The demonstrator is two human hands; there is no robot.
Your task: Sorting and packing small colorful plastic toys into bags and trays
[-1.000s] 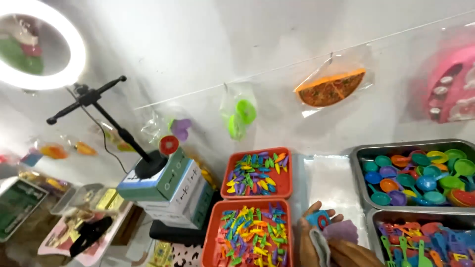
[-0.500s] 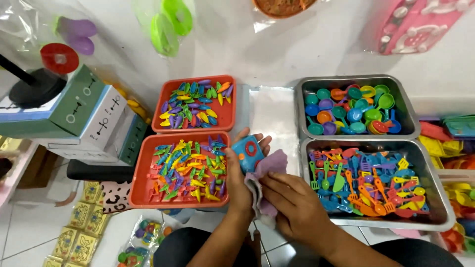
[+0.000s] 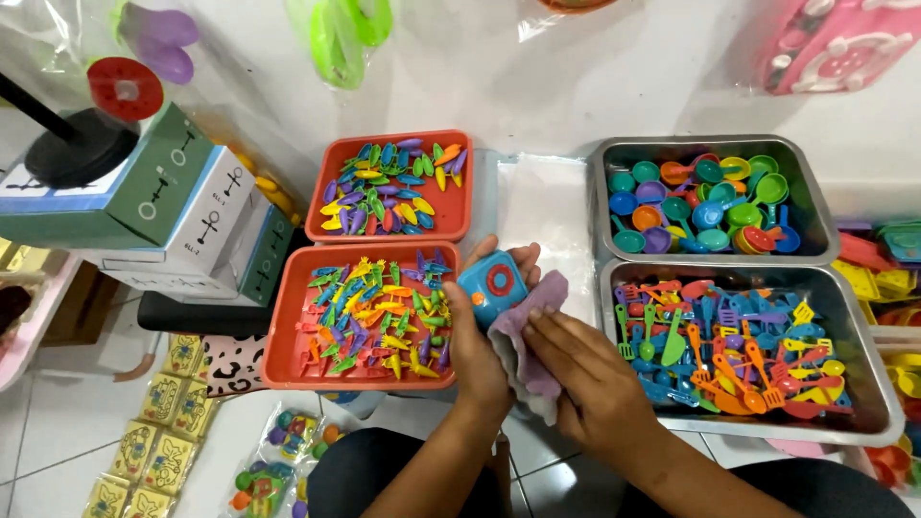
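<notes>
Left hand (image 3: 480, 350) gripping blue toy (image 3: 491, 286), right hand (image 3: 590, 379) pinching purple cloth (image 3: 526, 355) (against toy), red tray (image 3: 288, 360) beside.

The left hand (image 3: 480, 345) and purple cloth (image 3: 526, 350) are hiding much of the blue toy (image 3: 491, 286). The top edge is cutting off the green toy (image 3: 347, 34) and pink toy (image 3: 844, 43). The right edge is cropping the yellow pieces (image 3: 878, 283).

A blue toy (image 3: 491, 285) with a red ring sits against a mauve cloth (image 3: 526, 347), beside orange-red trays (image 3: 288, 357) of multicoloured pieces and grey metal pans (image 3: 868, 369).
</notes>
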